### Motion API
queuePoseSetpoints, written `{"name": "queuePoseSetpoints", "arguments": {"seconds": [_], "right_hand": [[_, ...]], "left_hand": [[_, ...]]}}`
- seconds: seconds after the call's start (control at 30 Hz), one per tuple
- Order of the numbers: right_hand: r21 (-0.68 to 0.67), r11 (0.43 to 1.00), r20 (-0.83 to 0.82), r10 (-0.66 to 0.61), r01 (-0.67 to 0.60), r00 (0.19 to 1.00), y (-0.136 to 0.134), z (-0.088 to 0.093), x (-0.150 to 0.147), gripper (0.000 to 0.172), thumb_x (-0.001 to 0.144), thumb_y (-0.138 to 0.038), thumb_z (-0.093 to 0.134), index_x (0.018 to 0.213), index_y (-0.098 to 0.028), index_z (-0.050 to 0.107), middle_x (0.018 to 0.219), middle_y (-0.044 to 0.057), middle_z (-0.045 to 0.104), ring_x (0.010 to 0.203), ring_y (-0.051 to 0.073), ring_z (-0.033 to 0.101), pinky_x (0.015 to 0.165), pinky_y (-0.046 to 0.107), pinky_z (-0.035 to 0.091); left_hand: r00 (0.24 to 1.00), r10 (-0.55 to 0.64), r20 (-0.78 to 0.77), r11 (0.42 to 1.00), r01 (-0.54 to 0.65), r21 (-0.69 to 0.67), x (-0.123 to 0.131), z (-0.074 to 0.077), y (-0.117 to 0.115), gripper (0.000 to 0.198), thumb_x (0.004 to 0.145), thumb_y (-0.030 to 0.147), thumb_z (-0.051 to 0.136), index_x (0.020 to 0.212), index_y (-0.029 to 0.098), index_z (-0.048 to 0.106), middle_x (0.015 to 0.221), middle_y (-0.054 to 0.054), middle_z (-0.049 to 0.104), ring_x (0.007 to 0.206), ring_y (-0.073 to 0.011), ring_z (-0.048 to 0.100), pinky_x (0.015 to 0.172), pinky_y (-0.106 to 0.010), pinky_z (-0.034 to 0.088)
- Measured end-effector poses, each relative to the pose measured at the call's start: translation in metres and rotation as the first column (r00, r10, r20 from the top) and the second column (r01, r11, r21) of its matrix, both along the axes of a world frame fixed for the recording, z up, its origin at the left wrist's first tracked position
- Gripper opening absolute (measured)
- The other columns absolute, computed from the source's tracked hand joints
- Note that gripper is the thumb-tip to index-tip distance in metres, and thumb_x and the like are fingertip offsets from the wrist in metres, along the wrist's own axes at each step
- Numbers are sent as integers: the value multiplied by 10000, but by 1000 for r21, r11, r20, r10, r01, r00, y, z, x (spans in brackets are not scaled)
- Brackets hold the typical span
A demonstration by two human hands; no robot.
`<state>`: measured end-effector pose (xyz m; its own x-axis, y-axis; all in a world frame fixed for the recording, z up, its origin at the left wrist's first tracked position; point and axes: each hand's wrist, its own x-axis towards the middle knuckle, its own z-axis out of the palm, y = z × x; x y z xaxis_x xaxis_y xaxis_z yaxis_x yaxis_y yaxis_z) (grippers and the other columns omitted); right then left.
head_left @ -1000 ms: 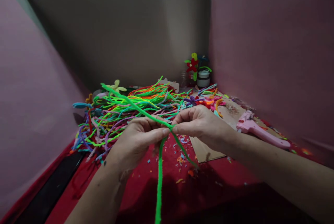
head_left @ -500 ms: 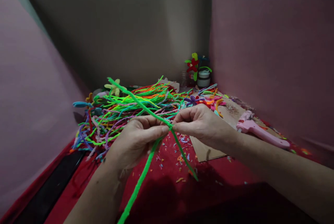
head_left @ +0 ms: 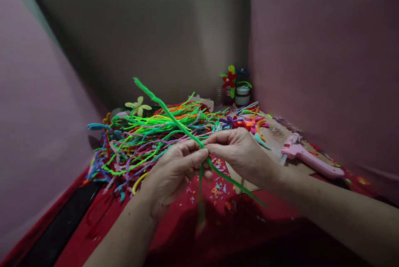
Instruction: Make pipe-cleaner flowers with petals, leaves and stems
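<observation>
A dim nook, grey at the back and pink at both sides.
The grey wall carries a paler upright band right of centre and darkens toward the left; a smooth pink surface slants in at left, another pink surface stands at right, and red cloth below falls into deep shadow at lower right.

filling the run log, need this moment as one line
left grip: pinching green fuzzy strands | right grip: pinching them alongside | multicoloured strand pile: beyond grips | pink glue gun: lying right
</observation>
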<state>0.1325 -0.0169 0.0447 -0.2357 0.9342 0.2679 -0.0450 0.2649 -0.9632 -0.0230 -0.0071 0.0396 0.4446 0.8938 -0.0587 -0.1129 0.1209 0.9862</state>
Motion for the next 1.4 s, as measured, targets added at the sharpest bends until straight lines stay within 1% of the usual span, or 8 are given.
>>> {"name": "queuePoseSetpoints", "arguments": {"seconds": [0.1, 0.23, 0.4, 0.5, 0.7, 0.93, 1.13, 1.4], "right_hand": [[28, 1000, 40, -13, 12, 999, 4, -1, 2, 140, 678, -144, 516, 592, -132, 626, 569, -19, 538, 565, 87, 452, 569, 229, 366], [44, 998, 56, -38, 36, 998, 8, -1, 4, 128, 665, -200, 557, 579, -134, 625, 543, -29, 497, 541, 78, 403, 540, 228, 327], [-23, 999, 66, -43, 44, 997, 9, -3, 4, 169, 660, -266, 602, 554, -135, 613, 495, -47, 428, 498, 67, 342, 491, 229, 263], [-53, 998, 45, -20, 22, 999, 9, -4, 4, 155, 666, -253, 598, 565, -136, 608, 483, -60, 395, 474, 56, 297, 465, 224, 229], [-85, 996, -22, -20, 18, 1000, 9, -5, 0, 157, 660, -209, 598, 521, -143, 568, 468, -72, 384, 449, 46, 283, 460, 216, 248], [-37, 999, -43, 2, -4, 999, 5, -4, -2, 59, 651, -177, 616, 627, -138, 653, 609, -22, 575, 578, 80, 469, 573, 229, 356], [-143, 986, -101, 73, -87, 992, 8, 2, -2, 112, 605, -158, 635, 511, -146, 575, 434, -84, 392, 440, 47, 313, 484, 228, 270], [-148, 988, -179, 16, -43, 984, 16, -4, -7, 17, 578, -137, 619, 594, -135, 619, 469, -71, 473, 397, 29, 274, 421, 223, 197]], "left_hand": [[997, 38, -71, 997, -33, 72, 0, 1, -2, 182, 703, 274, 682, 690, 148, 551, 559, 40, 511, 451, -66, 474, 452, -197, 393], [961, 214, -173, 962, -177, 209, 2, 4, -6, 212, 661, 296, 709, 666, 156, 551, 495, 77, 407, 413, -37, 319, 391, -176, 247], [855, 416, -309, 831, -219, 512, 5, 6, -10, 173, 681, 270, 668, 622, 149, 559, 561, 45, 464, 503, -65, 366, 463, -199, 300], [821, 457, -342, 784, -191, 590, 4, 5, -10, 153, 692, 249, 645, 622, 160, 542, 579, 41, 464, 541, -82, 395, 493, -202, 319], [846, 442, -298, 789, -209, 578, 4, 6, -8, 114, 669, 208, 647, 636, 161, 548, 605, 35, 495, 569, -89, 423, 524, -201, 341], [857, 432, -281, 787, -206, 582, 4, 8, -12, 151, 661, 169, 647, 593, 160, 513, 565, 56, 419, 540, -70, 371, 505, -195, 316], [954, 230, -191, 931, -158, 329, -8, 12, -7, 118, 721, 264, 654, 719, 169, 584, 552, 61, 424, 480, -54, 320, 435, -190, 253], [944, 303, -131, 892, -233, 387, -3, 7, -5, 113, 692, 207, 696, 707, 155, 597, 618, 44, 536, 510, -37, 390, 456, -164, 284]]}}
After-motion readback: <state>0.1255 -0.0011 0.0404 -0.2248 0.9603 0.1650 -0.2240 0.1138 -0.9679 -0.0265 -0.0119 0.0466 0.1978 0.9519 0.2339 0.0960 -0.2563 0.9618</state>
